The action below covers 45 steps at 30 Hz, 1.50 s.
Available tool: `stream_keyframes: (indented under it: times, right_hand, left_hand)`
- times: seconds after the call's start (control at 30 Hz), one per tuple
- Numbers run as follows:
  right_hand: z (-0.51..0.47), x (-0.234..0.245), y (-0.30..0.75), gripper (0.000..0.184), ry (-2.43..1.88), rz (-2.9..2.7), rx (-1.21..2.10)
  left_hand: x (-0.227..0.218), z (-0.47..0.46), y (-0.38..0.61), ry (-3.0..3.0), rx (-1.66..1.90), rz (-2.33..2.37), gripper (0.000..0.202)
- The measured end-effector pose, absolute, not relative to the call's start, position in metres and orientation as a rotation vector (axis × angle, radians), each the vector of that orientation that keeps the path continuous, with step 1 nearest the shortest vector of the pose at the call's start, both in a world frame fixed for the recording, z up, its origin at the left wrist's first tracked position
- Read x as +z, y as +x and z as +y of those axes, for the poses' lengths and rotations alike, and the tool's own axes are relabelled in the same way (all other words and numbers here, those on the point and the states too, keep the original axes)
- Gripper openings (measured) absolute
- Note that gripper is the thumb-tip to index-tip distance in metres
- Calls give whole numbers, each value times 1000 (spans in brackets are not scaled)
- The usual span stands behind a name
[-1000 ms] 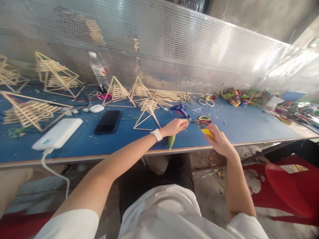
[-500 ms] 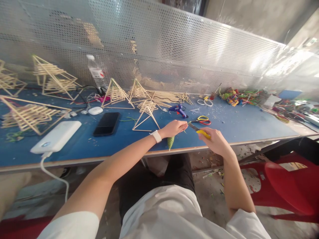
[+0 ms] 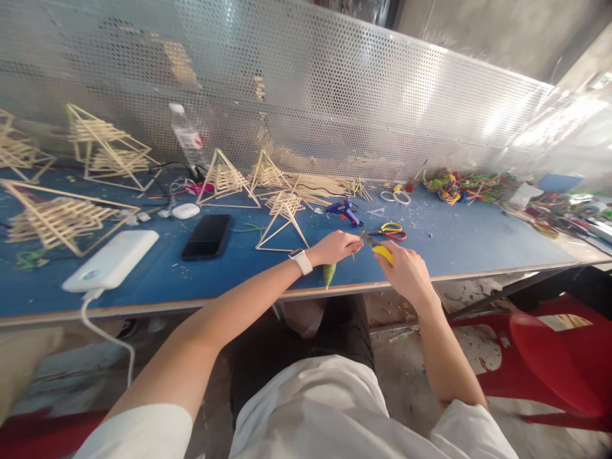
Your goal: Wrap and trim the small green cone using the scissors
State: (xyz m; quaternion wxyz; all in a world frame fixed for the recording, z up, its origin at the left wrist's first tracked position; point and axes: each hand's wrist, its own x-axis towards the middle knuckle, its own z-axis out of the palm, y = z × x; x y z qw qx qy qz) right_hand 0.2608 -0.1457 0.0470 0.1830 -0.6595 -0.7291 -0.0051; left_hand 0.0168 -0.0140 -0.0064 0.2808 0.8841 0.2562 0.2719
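Observation:
My left hand (image 3: 340, 245) is closed at the table's front edge. A green tapered piece with a ribbed, woven look (image 3: 329, 274) shows below its palm, its pointed end toward me. Thin green ends stick out by the fingertips; the rest is hidden under the hand. My right hand (image 3: 406, 271) grips a yellow-handled utility knife (image 3: 384, 254). Its blade points left and reaches close to my left fingertips; whether it touches the green ends I cannot tell. Just behind lie scissors with red and yellow handles (image 3: 393, 231), and a blue glue gun (image 3: 345, 210).
Stick pyramid frames (image 3: 283, 220) stand on the blue table (image 3: 459, 236). A black phone (image 3: 206, 237), a white power bank (image 3: 112, 260) and a bottle (image 3: 187, 135) are at left. Loose sticks (image 3: 320, 189) lie behind, coloured cords (image 3: 449, 185) at back right. A red chair (image 3: 549, 357) stands right.
My right hand has moved a little left, bringing the knife nearer to my left fingertips. My left hand keeps its place over the green piece. The view has shifted slightly.

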Motion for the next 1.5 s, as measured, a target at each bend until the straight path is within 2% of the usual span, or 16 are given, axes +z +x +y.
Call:
stream_keyframes:
  times: [0.3,0.73,1.5]
  right_hand:
    - [-153,60,244,38,-2092,-2084,-20]
    - [-152,57,252,39,-2010,-2043,-81]
    - [-172,33,283,48,-1951,-1968,59]
  left_hand:
    - [-11,-11,19,2476,677,711,47]
    - [-13,-10,18,2559,613,747,50]
    - [-3,-14,14,2579,567,605,49]
